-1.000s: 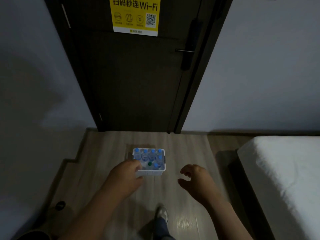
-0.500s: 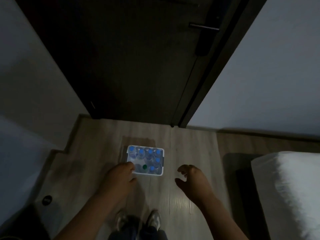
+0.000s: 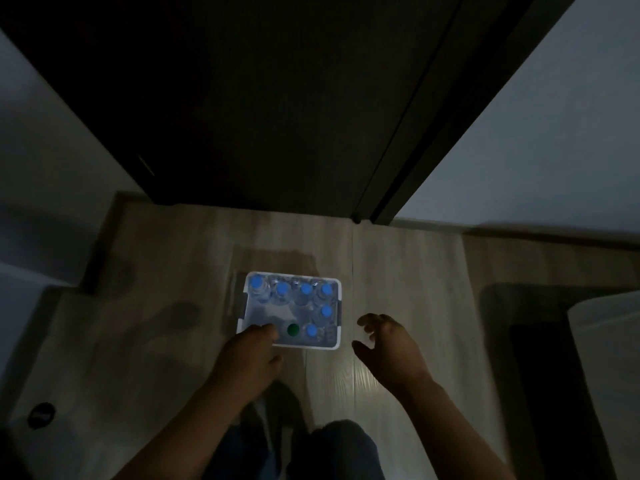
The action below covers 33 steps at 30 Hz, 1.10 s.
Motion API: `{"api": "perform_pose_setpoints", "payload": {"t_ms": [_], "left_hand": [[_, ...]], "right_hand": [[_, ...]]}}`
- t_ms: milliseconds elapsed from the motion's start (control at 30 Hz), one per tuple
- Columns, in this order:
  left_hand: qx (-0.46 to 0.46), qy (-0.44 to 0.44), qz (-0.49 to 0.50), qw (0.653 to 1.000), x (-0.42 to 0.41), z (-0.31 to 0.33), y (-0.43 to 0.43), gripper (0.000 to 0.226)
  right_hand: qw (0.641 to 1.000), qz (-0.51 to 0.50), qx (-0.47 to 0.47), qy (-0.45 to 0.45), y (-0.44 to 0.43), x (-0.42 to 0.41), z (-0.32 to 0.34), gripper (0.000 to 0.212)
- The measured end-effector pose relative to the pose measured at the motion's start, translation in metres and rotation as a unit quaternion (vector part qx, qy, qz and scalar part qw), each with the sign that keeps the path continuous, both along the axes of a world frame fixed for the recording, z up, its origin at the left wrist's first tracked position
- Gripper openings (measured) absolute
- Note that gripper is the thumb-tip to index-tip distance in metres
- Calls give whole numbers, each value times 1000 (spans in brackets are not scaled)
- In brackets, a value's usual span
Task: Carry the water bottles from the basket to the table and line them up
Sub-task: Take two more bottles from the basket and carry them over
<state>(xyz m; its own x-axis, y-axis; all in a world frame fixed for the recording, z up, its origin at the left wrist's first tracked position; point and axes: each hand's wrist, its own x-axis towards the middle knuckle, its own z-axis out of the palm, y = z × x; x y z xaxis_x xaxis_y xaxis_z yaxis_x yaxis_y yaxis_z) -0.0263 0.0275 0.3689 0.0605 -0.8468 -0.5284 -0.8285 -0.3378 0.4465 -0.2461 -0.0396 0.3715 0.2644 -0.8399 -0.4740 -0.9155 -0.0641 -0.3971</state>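
Dark door (image 3: 259, 98) fills the top of your view; its bottom edge meets the floor a little beyond the basket. The door frame (image 3: 433, 133) runs diagonally down on the R. The pale R wall (image 3: 571, 133) ends at a skirting line, and the L wall (image 3: 45, 161) steps out at floor level. The wood floor (image 3: 408, 271) is your open room: a broad strip btw that L step and the bed (image 3: 609, 341), whose white corner and dark base close off the R side. Bare boards lie all round the basket. Your knees (image 3: 346, 448), in dark trousers, sit at the bottom edge below both hands.

The basket (image 3: 311, 346) is white and rectangular, on the floor mid-view, long side toward you. The water bottles (image 3: 282, 296) stand upright inside, clear plastic. Four blue caps run along the far wall and two more down the R side. One green cap (image 3: 293, 329) is near the front.

Your L hand (image 3: 247, 355) is over the basket's near-L corner w/ fingertips past the rim. The back of the hand hides them, so can't tell if they grip anything. Your R hand (image 3: 391, 348) hovers just R of the near-R corner, apart from it, fingers spread wide, loosely bent, holding nothing.

A small dark round thing (image 3: 41, 414) lies on the floor far L.
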Motion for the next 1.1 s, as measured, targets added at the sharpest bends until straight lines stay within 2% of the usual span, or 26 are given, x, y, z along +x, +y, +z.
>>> {"api": "perform_pose_setpoints", "payload": {"t_ms": [333, 433, 500, 567, 767, 933, 1100], "left_hand": [[-35, 26, 37, 998, 3, -213, -26, 35], [-45, 27, 45, 998, 4, -265, -29, 43], [-49, 35, 44, 997, 4, -291, -31, 40], [-54, 45, 43, 997, 2, -309, -33, 36], [-81, 43, 31, 995, -16, -331, -37, 42], [-74, 4, 0, 997, -29, -335, -47, 48], [-42, -29, 17, 999, -32, -339, -50, 41]], "right_hand": [[1000, -11, 0, -29, -38, 23, -205, 44], [999, -9, -19, -40, -48, 26, -257, 43], [999, -11, -27, -36, -53, 26, -283, 45], [999, -8, -33, -25, -56, 26, -304, 50], [999, -7, -43, -31, -57, 25, -331, 54], [998, 17, -54, -23, -61, 27, -342, 50], [997, 0, -63, -36, -61, 26, -344, 41]]}}
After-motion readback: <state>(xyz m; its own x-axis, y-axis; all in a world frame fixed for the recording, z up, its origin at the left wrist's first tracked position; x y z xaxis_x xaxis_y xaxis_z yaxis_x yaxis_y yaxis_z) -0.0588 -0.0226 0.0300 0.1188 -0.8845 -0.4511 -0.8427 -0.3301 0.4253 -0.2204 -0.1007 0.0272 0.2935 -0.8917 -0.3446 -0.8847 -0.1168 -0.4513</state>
